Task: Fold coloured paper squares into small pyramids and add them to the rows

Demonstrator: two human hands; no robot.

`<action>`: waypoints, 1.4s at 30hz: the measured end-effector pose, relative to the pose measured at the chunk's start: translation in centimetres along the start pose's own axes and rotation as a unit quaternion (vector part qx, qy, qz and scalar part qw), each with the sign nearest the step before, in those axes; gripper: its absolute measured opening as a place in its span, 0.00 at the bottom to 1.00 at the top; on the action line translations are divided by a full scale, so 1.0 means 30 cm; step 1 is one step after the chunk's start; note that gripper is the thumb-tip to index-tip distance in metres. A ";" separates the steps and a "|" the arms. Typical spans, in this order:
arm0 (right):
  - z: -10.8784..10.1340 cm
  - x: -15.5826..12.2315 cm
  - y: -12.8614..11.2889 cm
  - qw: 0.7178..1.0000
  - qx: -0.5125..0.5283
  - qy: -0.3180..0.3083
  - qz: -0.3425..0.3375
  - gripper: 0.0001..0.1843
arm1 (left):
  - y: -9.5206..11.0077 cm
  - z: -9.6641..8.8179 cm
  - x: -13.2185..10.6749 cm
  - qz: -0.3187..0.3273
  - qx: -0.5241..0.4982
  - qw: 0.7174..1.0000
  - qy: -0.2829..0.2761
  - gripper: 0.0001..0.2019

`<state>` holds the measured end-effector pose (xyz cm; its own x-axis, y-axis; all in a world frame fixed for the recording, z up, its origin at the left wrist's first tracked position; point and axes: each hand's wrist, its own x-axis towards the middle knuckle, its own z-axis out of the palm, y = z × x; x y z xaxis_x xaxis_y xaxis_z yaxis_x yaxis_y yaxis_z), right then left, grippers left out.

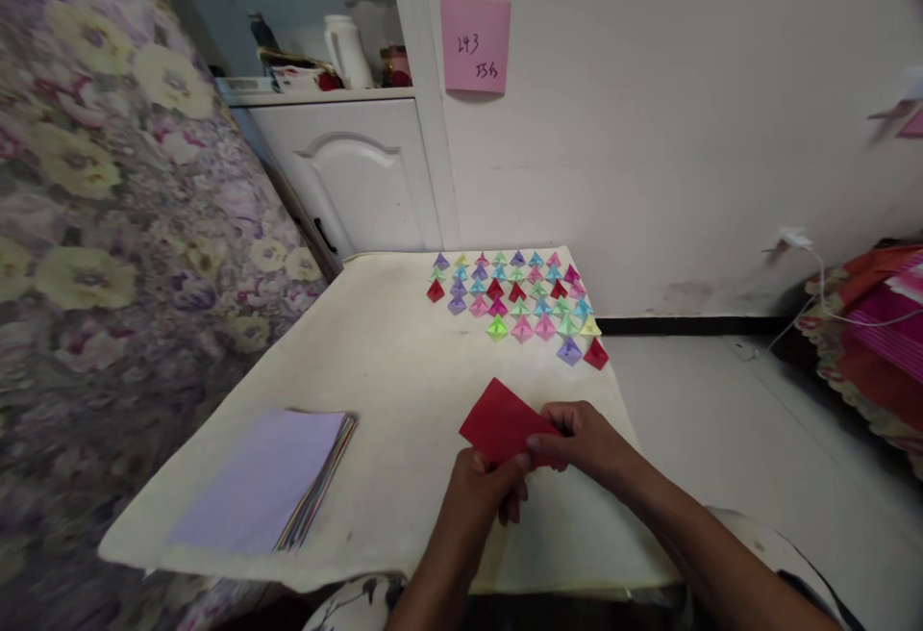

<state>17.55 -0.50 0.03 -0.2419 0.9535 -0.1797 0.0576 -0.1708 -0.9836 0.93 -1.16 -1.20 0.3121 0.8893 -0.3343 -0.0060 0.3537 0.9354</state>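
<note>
A red sheet of paper (503, 422) is held above the near right part of the table, one corner pointing away from me. My left hand (490, 482) pinches its near edge between thumb and fingers. On the right side, my right hand (566, 434) grips the same paper, its thumb lying on top. Beyond my hands, rows of small folded paper pieces (521, 328) in red, pink, purple, green, blue and yellow lie at the far right of the table. A stack of coloured paper (263, 477) with a lilac sheet on top rests at the near left.
The cream-covered table (375, 342) meets the wall at its far edge. A floral curtain (144, 275) hangs along the left. Behind stands a white cabinet (357, 174) with a white jug (348, 52) on its shelf. A pink note (476, 44) is stuck to the wall.
</note>
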 end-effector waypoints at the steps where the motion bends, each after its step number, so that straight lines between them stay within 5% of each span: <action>1: -0.002 0.001 0.000 1.000 -0.001 0.009 -0.005 0.10 | 0.002 -0.001 -0.001 0.006 -0.004 1.000 0.007 0.15; 16: -0.003 -0.020 -0.023 0.997 0.077 -0.028 -0.008 0.13 | 0.001 -0.008 -0.003 0.039 0.018 0.999 -0.016 0.15; 28: -0.001 -0.008 0.003 0.997 0.066 -0.041 0.019 0.14 | 0.028 -0.031 -0.003 0.114 -0.014 0.989 0.094 0.10; 42: 0.014 -0.018 -0.005 0.997 0.036 -0.073 -0.003 0.13 | 0.045 -0.010 -0.009 0.049 -0.258 0.965 -0.011 0.12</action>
<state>17.26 -1.08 0.27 -0.3810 0.9090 -0.1688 -0.0132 -0.1879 -0.9821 0.56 -0.82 0.12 0.3058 0.9213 -0.2402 -0.5063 0.3710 0.7784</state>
